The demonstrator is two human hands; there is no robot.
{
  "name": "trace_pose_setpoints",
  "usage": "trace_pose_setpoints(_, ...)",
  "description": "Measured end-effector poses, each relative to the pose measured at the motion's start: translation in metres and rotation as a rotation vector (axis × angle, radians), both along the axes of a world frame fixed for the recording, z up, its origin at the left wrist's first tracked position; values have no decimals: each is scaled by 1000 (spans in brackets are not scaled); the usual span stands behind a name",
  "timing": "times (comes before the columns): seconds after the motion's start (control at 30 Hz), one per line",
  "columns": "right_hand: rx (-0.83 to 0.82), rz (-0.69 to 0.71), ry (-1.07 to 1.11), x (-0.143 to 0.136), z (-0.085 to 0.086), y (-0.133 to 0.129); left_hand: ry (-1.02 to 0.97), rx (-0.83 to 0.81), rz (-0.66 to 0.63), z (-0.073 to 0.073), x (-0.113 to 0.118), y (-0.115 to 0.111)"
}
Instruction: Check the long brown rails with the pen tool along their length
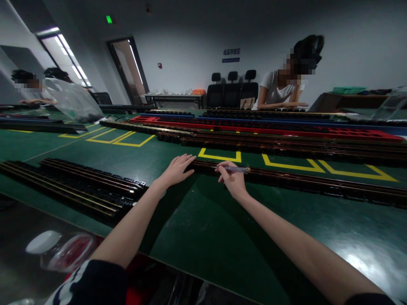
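One left hand (178,170), flat and spread, at the left end of a long dark strip (299,179) on the counter (203,237); right hand (235,182) near it, clasped round a pen (240,169) at the same strip. Wide green stretch from strip to near edge; narrower band, with yellow marks (219,158), toward stacked strips (286,146) behind. Another bundle (79,190) by the near edge, left.

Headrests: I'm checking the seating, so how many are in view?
3: left headrest, middle headrest and right headrest, in a row atop the black chairs by the back wall. More may be hidden.
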State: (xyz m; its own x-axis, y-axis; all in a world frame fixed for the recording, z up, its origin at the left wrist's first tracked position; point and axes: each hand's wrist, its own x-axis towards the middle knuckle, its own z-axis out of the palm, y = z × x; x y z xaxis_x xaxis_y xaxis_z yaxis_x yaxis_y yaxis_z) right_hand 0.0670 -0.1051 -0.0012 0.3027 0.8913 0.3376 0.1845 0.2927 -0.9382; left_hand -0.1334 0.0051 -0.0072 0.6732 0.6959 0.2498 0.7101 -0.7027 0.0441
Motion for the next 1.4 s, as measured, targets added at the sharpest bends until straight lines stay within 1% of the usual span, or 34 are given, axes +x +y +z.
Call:
trace_pose_setpoints(0.37,-11,-22,-11,-1,3,-1,4,-3,14,1,1,-1)
trace_pose_setpoints(0.73,59,-100,13,1,0,-2,6,-4,3,2,0,-1)
trace_pose_setpoints(1.07,4,23,92,4,-1,0,-5,24,-17,0,-1,0)
trace_pose_setpoints(1.23,11,24,91,4,-1,0,-7,30,-35,2,0,-1)
trace_pose_setpoints(1.4,9,12,74,5,-3,2,-36,35,-13,2,1,-1)
